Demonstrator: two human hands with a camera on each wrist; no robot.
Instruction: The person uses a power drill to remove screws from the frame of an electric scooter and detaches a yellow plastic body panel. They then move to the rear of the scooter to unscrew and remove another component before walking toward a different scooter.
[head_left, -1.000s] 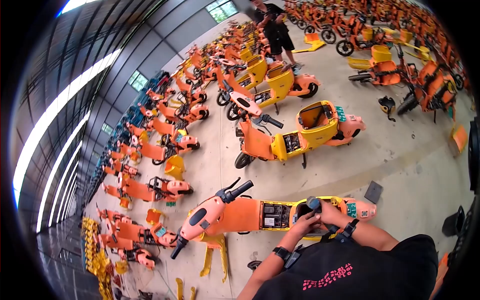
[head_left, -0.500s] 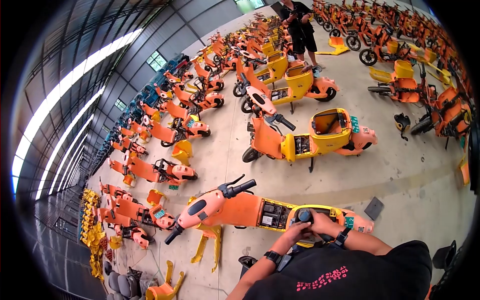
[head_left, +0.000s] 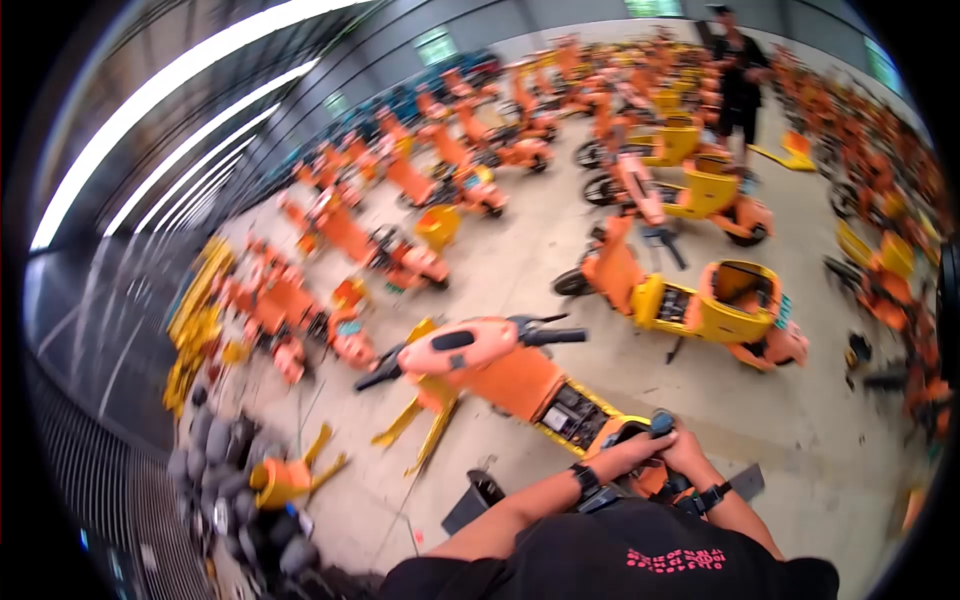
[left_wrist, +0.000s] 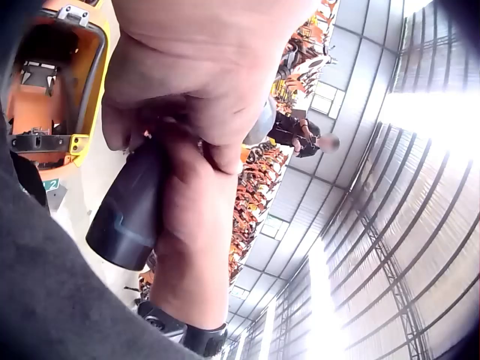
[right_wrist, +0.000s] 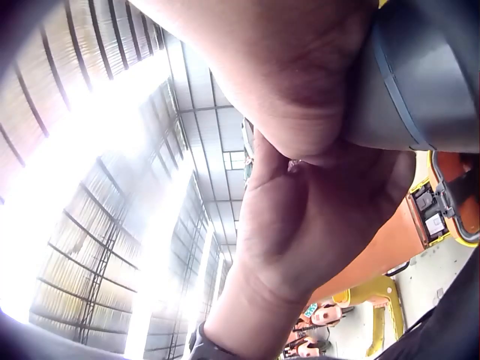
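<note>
Both hands meet over the rear of the nearest orange scooter (head_left: 505,382). My right hand (head_left: 686,453) grips a dark cylindrical tool (head_left: 662,423), whose smooth body with a thin ring shows large in the right wrist view. Against it my left hand (head_left: 630,455) curls its fingers, overlapping the right hand in the left wrist view. A small shiny bit (right_wrist: 294,163) shows between the hands; most of it is hidden. In front of them lies the scooter's uncovered compartment (head_left: 578,415) with black parts, and further forward the pink handlebar cover (head_left: 460,347).
Another orange and yellow scooter (head_left: 705,305) stands beyond. A black bucket (head_left: 468,505) sits left of the arms. Yellow panels (head_left: 290,480) and grey rounded pieces (head_left: 215,450) lie at lower left. A person (head_left: 738,80) stands among rows of scooters.
The head view has swung left and down, so the scooters and the standing person have shifted right. Both hands stay together on the dark tool.
</note>
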